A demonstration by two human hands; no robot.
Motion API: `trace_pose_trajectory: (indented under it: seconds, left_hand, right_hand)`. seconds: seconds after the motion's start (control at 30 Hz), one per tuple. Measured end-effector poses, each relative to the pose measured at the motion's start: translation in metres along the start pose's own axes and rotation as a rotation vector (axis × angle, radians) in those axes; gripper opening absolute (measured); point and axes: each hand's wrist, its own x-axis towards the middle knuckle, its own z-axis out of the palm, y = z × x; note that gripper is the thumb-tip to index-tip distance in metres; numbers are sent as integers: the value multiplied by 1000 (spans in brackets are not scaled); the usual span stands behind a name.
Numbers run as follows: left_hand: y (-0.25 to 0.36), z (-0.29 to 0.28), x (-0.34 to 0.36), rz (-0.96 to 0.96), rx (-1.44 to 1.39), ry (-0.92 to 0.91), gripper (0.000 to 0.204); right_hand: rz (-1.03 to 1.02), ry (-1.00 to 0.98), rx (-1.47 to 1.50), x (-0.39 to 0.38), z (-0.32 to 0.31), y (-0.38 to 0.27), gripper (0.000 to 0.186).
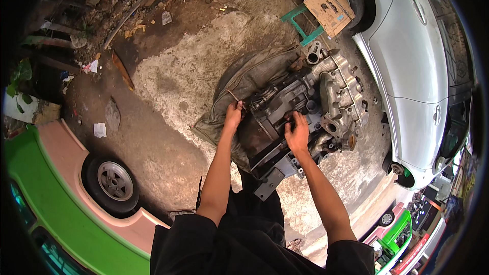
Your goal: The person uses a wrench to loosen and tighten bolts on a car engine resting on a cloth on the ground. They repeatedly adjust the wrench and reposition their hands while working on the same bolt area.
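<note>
Item one: a greasy grey cast-metal gearbox assembly [310,107], which I found lying on its side on a dirty olive-grey cloth sheet [254,79], spread over the stained, cracked concrete ground [173,86] near the middle of my view. Its lighter aluminium housing pointed toward the silver car; its darker, oil-blackened end lay nearest the person's body.

Item two: the left hand [234,114], which I saw at the dark end's upper left edge, fingers curled and pinching a thin brownish rod-like piece [235,97] that stuck up and away from the casing. I could not tell what the piece was.

Item three: the right hand [297,133], which rested on top of the casing's middle, fingers bent and pressed against the metal, thumb toward the left hand. Whether it gripped a part I could not tell.

Item four: surroundings. A silver car [407,56] stood just beside the gearbox on the right, its front wheel at the top. A flattened brown cardboard piece [330,9] leaned on a green metal frame [300,25] by that wheel. A green and pink vehicle body [71,198] with a grey alloy wheel [113,183] filled the lower left. Litter and timber scraps lay along the top left.
</note>
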Motion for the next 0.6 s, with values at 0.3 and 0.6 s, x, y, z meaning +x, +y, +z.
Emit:
trace_pose_trajectory:
  seconds: [0.3,0.6]
  left_hand:
    - [-7,19,-32,293,-149,277,31]
    - [-13,17,-44,519,108,318,23]
  right_hand:
    - [6,-31,-10,-2,6,10,28]
    - [19,-44,-7,-2,5,9,29]
